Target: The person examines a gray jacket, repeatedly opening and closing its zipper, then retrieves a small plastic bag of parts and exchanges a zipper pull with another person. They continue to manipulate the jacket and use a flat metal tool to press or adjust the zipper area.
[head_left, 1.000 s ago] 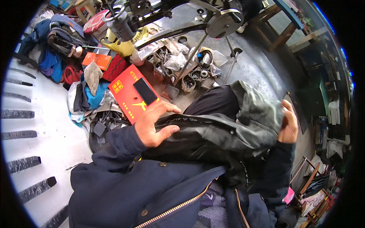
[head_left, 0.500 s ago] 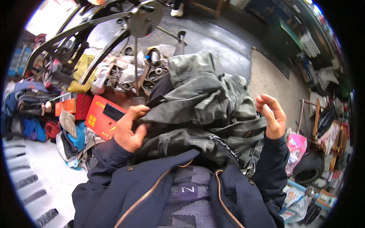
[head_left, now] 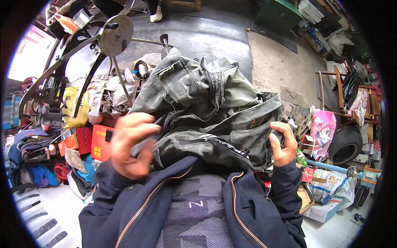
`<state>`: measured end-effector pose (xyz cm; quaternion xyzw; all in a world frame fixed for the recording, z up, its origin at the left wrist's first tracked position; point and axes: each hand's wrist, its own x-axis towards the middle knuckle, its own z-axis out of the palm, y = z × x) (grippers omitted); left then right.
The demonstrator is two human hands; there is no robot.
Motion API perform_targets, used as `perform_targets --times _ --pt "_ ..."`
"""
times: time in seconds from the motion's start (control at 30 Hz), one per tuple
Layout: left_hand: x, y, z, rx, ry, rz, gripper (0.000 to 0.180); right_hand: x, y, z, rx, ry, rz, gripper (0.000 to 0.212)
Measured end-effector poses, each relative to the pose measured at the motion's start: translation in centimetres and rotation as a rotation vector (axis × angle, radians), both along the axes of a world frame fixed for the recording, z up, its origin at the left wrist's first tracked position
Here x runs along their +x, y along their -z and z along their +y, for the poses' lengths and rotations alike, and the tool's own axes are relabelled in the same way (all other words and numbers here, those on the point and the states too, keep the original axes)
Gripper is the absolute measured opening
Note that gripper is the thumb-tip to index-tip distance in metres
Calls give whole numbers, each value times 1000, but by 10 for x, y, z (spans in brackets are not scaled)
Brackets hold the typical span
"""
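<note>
Holding a grey-green jacket (head_left: 206,111) bunched up against the chest, the person works it with both hands. The left hand (head_left: 131,144) sits at the near left edge of the garment, blurred; its fingers curl inward over a fold of the dark lower cloth, and the grip looks closed on that fold, though the blur hides the fingertips. The right hand (head_left: 283,142) is at the near right edge of the jacket, palm turned toward the camera, fingers bent and pinching the cloth beside a side pocket. The jacket spreads between the two hands and rises away toward the far side, its zip and collar showing near the top, a pale reflective strip running across its lower part. Below it, nearest the camera, are the person's own dark blue zipped jacket (head_left: 256,206) and a purple patterned jumper (head_left: 194,215).

Just left of the left hand lies a flat orange-red box (head_left: 101,142), with a heap of coloured rags and clothes (head_left: 37,165) further left. Far left stands a dark metal frame with a round disc (head_left: 115,35) on it, and crumpled scrap and small parts lie at its foot. To the right, well apart from the right hand, a black tyre (head_left: 345,144) stands near a pink bag (head_left: 324,128), and a white carton (head_left: 326,211) lies on the floor nearer the camera.
</note>
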<state>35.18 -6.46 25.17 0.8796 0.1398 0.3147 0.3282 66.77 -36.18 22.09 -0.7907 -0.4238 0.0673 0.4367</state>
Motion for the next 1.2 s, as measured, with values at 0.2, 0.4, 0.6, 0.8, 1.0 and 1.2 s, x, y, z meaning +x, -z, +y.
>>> perform_targets --times 0.2,0.4,0.6,0.8,1.0,1.2 --pt "24 16 -25 187 344 282 38 -30 -16 15 -34 -194 69 15" --pt "-1 32 -36 90 181 177 30 -36 -5 2 -43 -37 553 11" --pt "-11 43 -47 95 71 -17 24 -49 -19 23 -65 -270 381 10" --pt "-14 50 -53 83 0 -88 25 -85 -39 74 -196 -620 403 18" --pt "-18 53 -67 -164 -142 -115 29 -107 -45 100 -322 -612 60 31" --pt "-13 42 -65 -268 -205 -157 35 -111 -37 108 -293 -647 221 31"
